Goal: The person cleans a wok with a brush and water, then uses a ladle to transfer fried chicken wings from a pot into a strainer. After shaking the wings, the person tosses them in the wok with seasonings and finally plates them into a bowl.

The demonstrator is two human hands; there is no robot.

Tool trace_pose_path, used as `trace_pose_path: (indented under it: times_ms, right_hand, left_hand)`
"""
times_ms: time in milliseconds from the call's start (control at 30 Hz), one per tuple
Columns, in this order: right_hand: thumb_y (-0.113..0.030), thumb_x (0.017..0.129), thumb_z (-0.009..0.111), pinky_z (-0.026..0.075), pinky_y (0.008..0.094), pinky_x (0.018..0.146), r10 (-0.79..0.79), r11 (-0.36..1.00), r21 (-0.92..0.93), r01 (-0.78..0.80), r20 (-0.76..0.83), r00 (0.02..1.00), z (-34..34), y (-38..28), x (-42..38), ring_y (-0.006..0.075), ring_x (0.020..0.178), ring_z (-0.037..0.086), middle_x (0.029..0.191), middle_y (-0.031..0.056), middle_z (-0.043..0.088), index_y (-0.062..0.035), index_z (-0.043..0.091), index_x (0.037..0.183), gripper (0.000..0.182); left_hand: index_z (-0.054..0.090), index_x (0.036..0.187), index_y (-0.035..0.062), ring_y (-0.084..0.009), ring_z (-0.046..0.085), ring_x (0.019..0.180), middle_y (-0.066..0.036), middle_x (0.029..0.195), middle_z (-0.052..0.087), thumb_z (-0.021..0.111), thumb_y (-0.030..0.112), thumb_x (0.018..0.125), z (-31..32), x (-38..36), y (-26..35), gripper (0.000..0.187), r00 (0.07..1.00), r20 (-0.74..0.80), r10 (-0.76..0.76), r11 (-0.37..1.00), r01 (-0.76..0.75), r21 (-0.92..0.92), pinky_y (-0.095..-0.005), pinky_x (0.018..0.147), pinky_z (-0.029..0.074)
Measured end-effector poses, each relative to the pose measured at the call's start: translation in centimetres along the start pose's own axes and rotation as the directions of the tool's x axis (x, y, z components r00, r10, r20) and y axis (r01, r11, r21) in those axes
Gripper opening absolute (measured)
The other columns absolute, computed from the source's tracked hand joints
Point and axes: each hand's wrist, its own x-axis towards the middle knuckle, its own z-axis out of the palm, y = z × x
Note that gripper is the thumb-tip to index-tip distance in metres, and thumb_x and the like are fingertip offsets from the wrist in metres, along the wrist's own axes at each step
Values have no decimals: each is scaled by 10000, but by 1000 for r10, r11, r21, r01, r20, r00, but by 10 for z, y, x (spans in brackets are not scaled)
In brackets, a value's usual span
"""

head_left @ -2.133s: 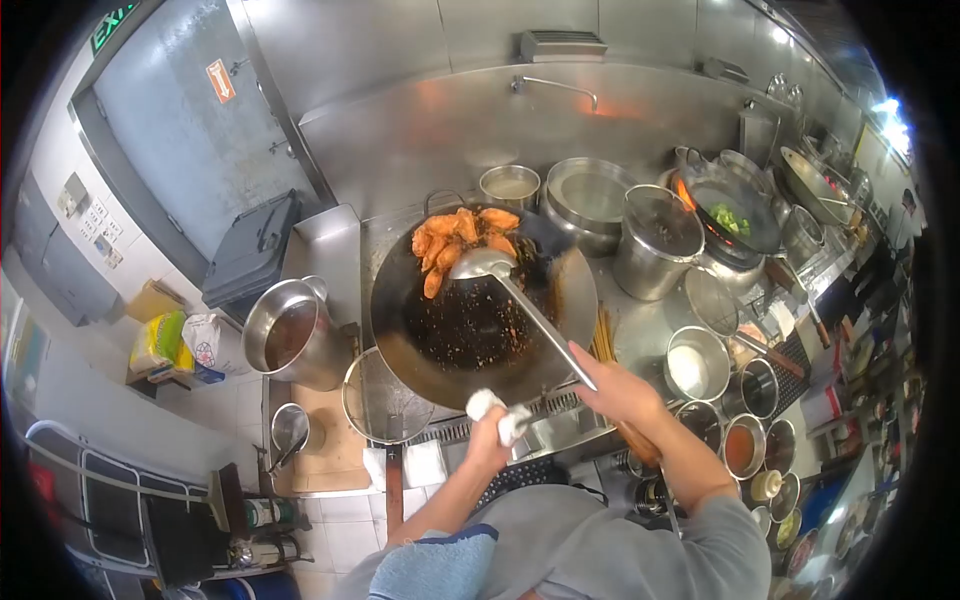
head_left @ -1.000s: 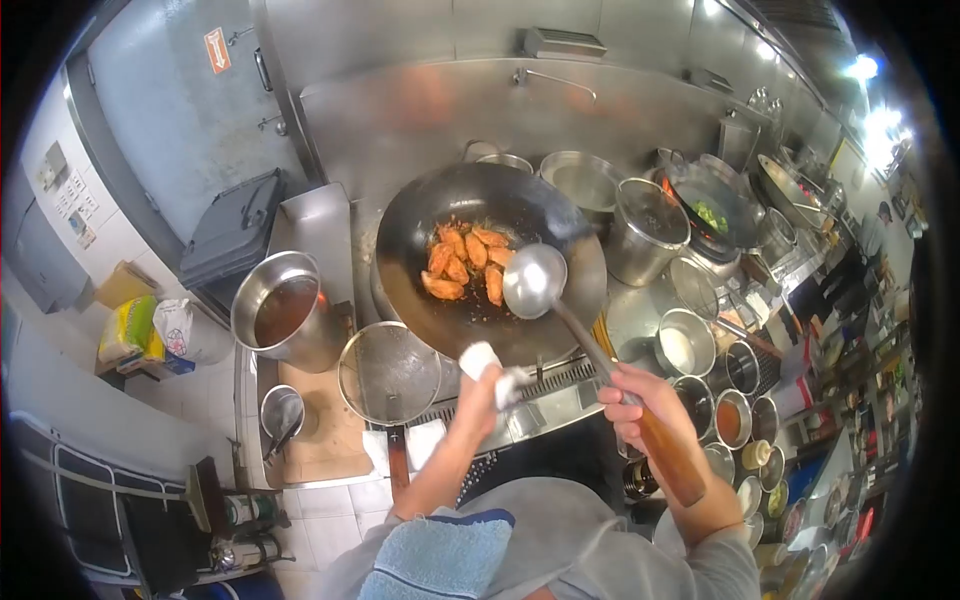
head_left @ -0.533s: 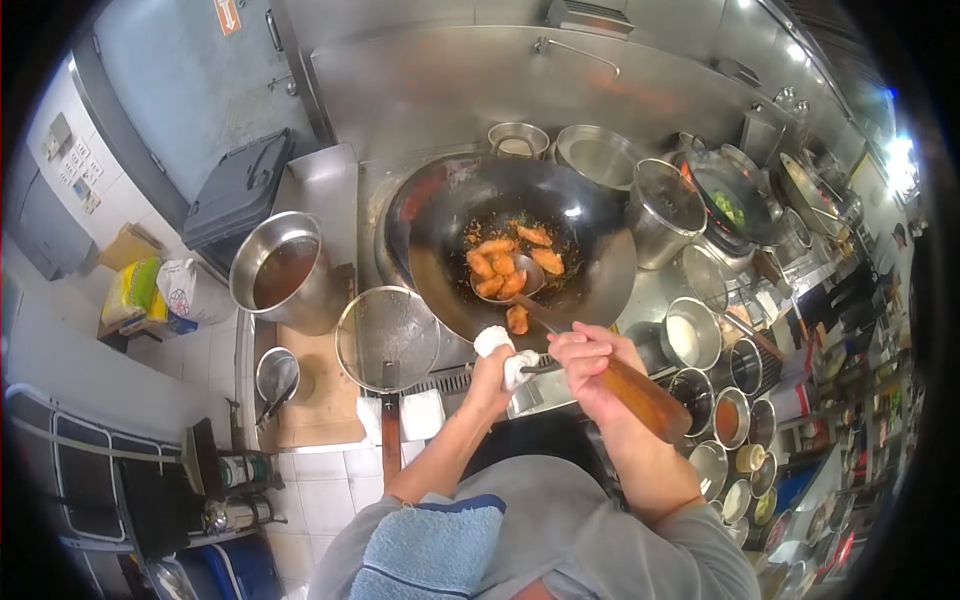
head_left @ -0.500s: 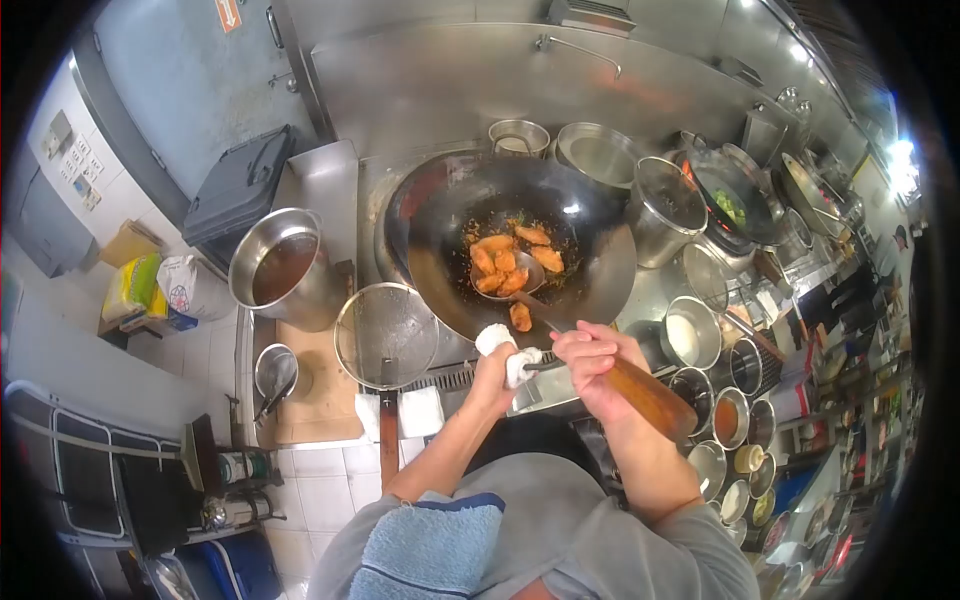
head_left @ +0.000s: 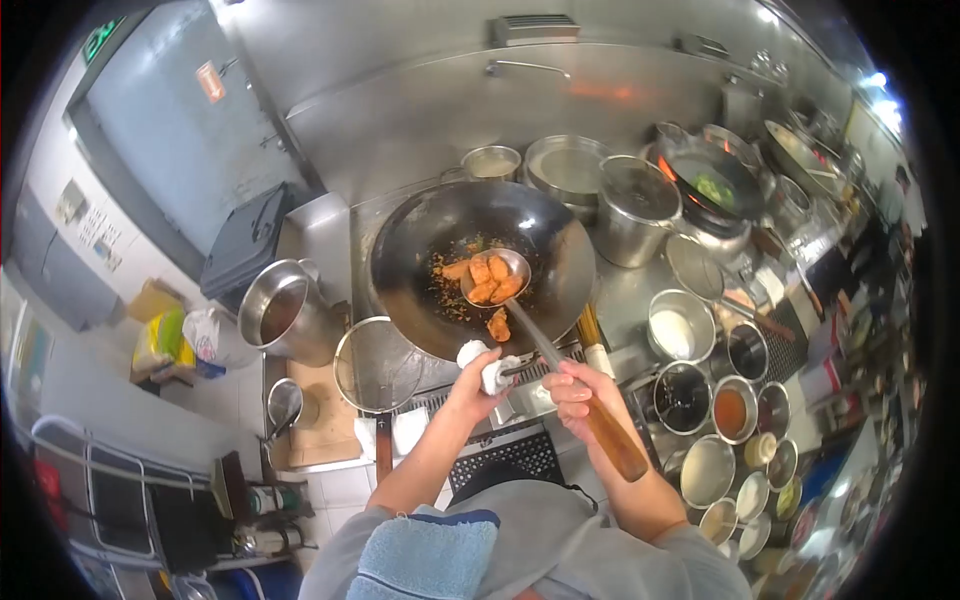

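In front of me a large dark wok (head_left: 545,225) stands on the range, brown crumbs scattered over its bottom. My left hand (head_left: 478,392) is closed around a folded white cloth (head_left: 498,374) at the wok's near edge, where a handle seems partly covered. My right hand (head_left: 583,398) grips a long ladle (head_left: 541,345) by its wooden handle. The ladle's bowl is inside the wok, heaped with orange-brown fried pieces (head_left: 490,281), perhaps chicken. One loose piece (head_left: 498,324) lies on the near wall of the wok, and another rests against the ladle's left side.
On the left are a tall steel pot (head_left: 278,305) and a mesh strainer (head_left: 378,362). Several pots stand behind, including a lidded one (head_left: 638,205). A second wok (head_left: 712,185) with greens has flames beside it. Seasoning bowls (head_left: 735,408) crowd the right side.
The wok has come down from a raised, tilted position and sits flatter. More fried pieces are gathered in the ladle, with fewer loose in the wok. My view has shifted.
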Motion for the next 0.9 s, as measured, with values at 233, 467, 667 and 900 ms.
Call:
trace_pose_path:
  times_ms: [233,467,667,900]
  right_hand:
    - [-117,991,450,309,158,361,-184,979,-82,187,43,982,13,56,-65,3,505,389,773,-18,417,-87,472,1209,221]
    - [-144,994,500,283,163,321,-446,870,-201,451,70,892,-14,193,-136,-8,446,345,747,-15,391,-120,285,1450,505]
    - [-47,938,512,355,152,279,-685,723,-90,685,43,728,-23,338,-194,-4,408,395,716,-9,373,-121,125,1508,693]
    - [-32,937,505,315,157,276,-903,420,-8,908,-107,417,-16,472,-229,-5,397,359,731,4,378,-120,165,1504,667]
  left_hand:
    - [537,970,39,-264,650,815,-114,885,630,551,66,838,-69,47,9,135,990,116,73,985,-90,150,-406,738,554]
    - [557,1079,-2,-300,658,954,-167,1031,663,502,171,892,-177,19,80,261,955,215,-205,917,111,384,-434,835,552]
    - [557,945,1,-281,663,827,-140,889,632,554,150,753,-251,-38,55,243,970,-12,-243,725,190,662,-392,777,567]
    - [544,962,-24,-323,663,772,-174,863,622,546,131,738,-283,-57,-4,272,772,47,-634,452,321,832,-414,720,587]
